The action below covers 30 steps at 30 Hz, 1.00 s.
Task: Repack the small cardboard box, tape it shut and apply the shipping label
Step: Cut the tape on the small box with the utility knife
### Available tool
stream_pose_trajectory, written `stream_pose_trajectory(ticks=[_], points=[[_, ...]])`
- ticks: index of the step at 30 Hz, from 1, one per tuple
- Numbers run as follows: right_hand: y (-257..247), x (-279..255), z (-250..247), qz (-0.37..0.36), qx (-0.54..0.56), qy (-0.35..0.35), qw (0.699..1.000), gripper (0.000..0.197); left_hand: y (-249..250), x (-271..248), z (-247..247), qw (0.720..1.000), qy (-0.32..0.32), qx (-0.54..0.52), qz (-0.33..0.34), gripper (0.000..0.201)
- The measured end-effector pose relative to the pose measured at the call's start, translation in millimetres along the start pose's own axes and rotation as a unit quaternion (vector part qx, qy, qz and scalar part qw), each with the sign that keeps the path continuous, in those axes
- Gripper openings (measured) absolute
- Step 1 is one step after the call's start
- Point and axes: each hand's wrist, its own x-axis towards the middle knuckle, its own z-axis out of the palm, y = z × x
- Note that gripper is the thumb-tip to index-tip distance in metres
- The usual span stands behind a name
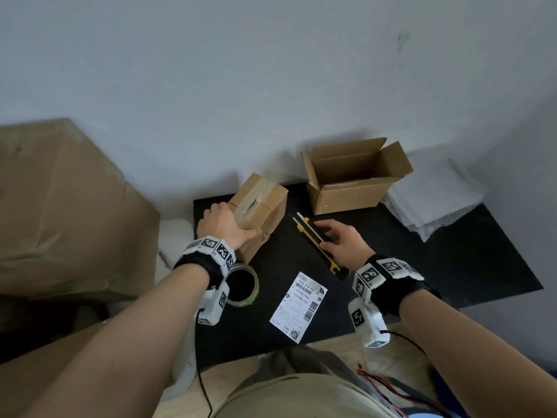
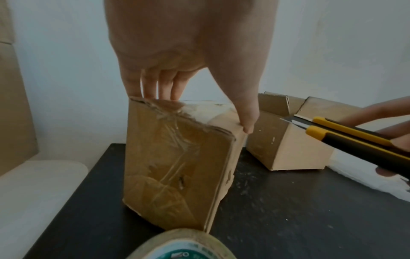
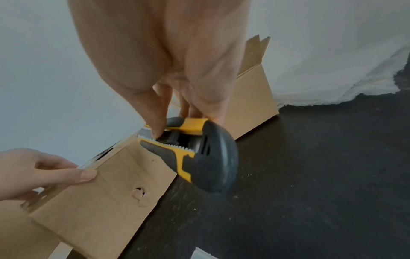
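A small taped cardboard box [image 1: 261, 206] [image 2: 177, 163] [image 3: 99, 189] stands on the black table [image 1: 422, 267]. My left hand [image 1: 226, 227] [image 2: 188, 61] [image 3: 33, 171] grips its near top edge, thumb on one side and fingers on the other. My right hand [image 1: 340, 239] [image 3: 166, 70] holds a yellow and black utility knife [image 1: 316, 236] [image 2: 346, 138] [image 3: 199, 150] just right of the box, blade out and pointing away from me, thumb on the slider. A white shipping label [image 1: 298, 306] lies flat near the front edge. A roll of clear tape [image 1: 244, 285] [image 2: 188, 245] lies under my left wrist.
An open empty cardboard box [image 1: 352, 176] [image 2: 288, 140] [image 3: 250, 91] stands at the back of the table. White foam sheets [image 1: 437, 194] [image 3: 332, 70] are piled at the back right. A large cardboard carton [image 1: 66, 212] stands left of the table. A pale wall is behind.
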Motion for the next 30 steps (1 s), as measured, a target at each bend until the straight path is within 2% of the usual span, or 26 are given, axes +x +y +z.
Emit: stream_pose_trajectory(ticks=[3,5,10,11,12,14,15,16,18,20,22,25,30], points=[[-3,3,3,0.0,-0.002,-0.009,1.0,0.047,6,-5,2,1.0,-0.001,0.012,-0.029,0.096],[-4,5,4,-0.004,-0.001,-0.012,1.0,0.047,9,-8,3,1.0,-0.004,0.027,-0.012,0.088],[-3,6,5,0.001,0.006,-0.007,1.0,0.047,-7,-1,-10,0.995,-0.014,0.031,0.099,0.052],[-2,6,5,0.005,0.009,-0.007,1.0,0.047,-11,2,-17,0.989,-0.016,0.053,0.137,0.05],[-1,6,5,0.007,0.009,-0.006,1.0,0.047,-14,5,-23,0.98,-0.029,0.091,0.175,0.059],[1,6,6,0.01,0.01,-0.007,1.0,0.047,-17,9,-37,0.947,-0.072,0.185,0.254,0.066],[2,6,6,0.011,0.012,-0.007,1.0,0.047,-16,12,-43,0.919,-0.089,0.235,0.303,0.068],[3,6,7,0.011,0.015,-0.006,1.0,0.047,-15,14,-48,0.881,-0.088,0.288,0.364,0.077],[6,5,7,0.013,0.018,-0.002,1.0,0.047,-12,21,-48,0.785,-0.08,0.388,0.476,0.094],[9,3,7,0.019,0.023,0.005,1.0,0.047,-5,27,-46,0.724,-0.075,0.44,0.526,0.094],[11,0,7,0.026,0.024,0.007,0.999,0.047,2,30,-40,0.684,-0.087,0.478,0.544,0.087],[12,-1,6,0.028,0.023,0.005,0.999,0.047,7,35,-38,0.671,-0.097,0.49,0.548,0.079],[12,-2,5,0.033,0.022,0.017,0.999,0.046,12,39,-47,0.697,-0.12,0.474,0.525,0.068]])
